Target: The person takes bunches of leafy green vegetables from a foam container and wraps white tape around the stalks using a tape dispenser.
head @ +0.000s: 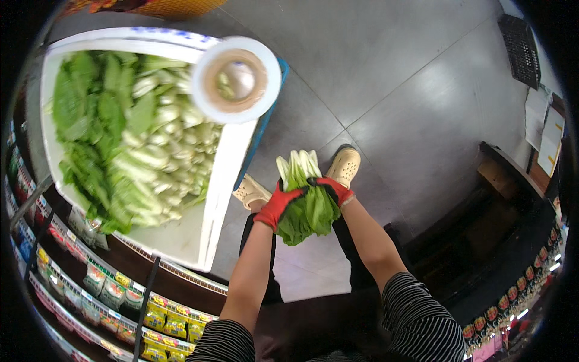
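Between my two gloved hands is a bunch of leafy greens, its white stems pointing away from me and its leaves hanging toward me. My left hand, in a red and black work glove, grips the bunch from the left. On the opposite side my right hand, gloved the same way, also holds it. To the left stands a white foam box filled with more leafy greens, stems mostly facing right. A roll of tape rests at the box's far right corner, blurred.
Under the box a blue crate edge shows. Shelves of packaged goods run along the lower left. At right are a dark display stand and a black plastic crate. An orange mesh bag lies at the top left. Grey tiled floor stretches ahead.
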The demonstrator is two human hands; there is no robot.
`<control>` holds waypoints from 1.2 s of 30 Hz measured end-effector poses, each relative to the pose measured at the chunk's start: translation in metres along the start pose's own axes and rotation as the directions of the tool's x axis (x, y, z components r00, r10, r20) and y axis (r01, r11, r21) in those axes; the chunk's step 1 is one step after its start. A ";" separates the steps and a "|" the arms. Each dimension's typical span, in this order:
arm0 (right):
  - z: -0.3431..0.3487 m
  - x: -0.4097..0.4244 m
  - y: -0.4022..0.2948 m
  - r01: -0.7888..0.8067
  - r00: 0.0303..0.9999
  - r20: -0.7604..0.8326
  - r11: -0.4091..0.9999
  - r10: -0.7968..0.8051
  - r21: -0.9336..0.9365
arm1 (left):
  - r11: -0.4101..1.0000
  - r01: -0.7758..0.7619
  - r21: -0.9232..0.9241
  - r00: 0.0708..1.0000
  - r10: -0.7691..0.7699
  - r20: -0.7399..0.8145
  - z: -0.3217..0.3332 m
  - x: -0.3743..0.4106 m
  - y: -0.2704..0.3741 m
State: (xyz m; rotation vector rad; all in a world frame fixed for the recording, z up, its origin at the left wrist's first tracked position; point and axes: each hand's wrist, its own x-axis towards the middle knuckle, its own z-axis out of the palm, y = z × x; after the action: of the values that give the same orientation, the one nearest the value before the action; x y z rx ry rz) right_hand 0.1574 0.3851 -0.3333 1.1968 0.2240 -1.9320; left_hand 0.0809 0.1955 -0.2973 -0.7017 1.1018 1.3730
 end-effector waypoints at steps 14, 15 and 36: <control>0.402 -0.432 0.077 0.778 0.626 0.651 0.292 -0.429 -0.556 | 0.859 -0.501 0.108 0.857 0.474 0.202 0.108 -0.502 0.117; 0.424 -0.436 0.090 0.786 0.617 0.668 0.281 -0.416 -0.551 | 0.889 -0.456 -0.041 0.880 0.457 0.129 0.106 -0.524 0.127; 0.523 -0.443 0.218 0.014 0.999 0.043 -0.777 -0.017 -0.629 | 0.966 -0.092 0.242 0.805 -0.071 0.589 -0.018 -0.623 0.167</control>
State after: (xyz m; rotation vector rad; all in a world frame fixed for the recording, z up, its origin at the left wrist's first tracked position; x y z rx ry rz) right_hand 0.0588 0.2131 0.3580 -0.5505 1.7981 -0.4268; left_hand 0.0010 -0.0507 0.2936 -0.0452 0.7490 1.2964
